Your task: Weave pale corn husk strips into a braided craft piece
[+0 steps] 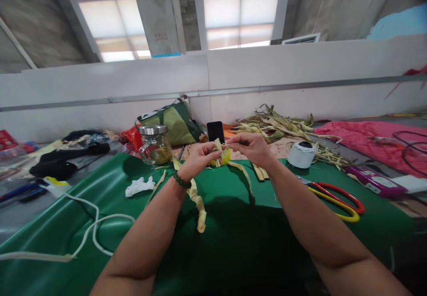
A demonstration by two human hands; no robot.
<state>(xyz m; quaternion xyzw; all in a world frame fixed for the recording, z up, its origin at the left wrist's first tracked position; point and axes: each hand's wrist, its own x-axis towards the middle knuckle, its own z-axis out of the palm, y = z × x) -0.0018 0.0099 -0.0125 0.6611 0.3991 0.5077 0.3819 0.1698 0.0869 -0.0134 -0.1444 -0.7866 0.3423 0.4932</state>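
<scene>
My left hand [199,159], a beaded bracelet at its wrist, is closed with thumb and fingers on a pale dried leaf strip [218,145]. My right hand [252,147] pinches just to the right of it, apparently on the same strip; the fingertips are small and partly hidden. Just behind and below the fingers shows a yellow rounded object [225,157], its kind unclear. Beneath my left wrist hangs a twisted cream leaf strip [199,203]. Another thin, curling strip [246,179] trails onto the green mat [227,184] below my right hand.
Left stand a lidded glass jar [158,147], crumpled white tissue [140,186] and a white cable [95,216]. A phone [215,131] stands behind my hands. To the right are a white spool-like object [301,155], red-and-yellow-handled scissors [340,200], a purple device [375,181] and piled dried leaves [276,123].
</scene>
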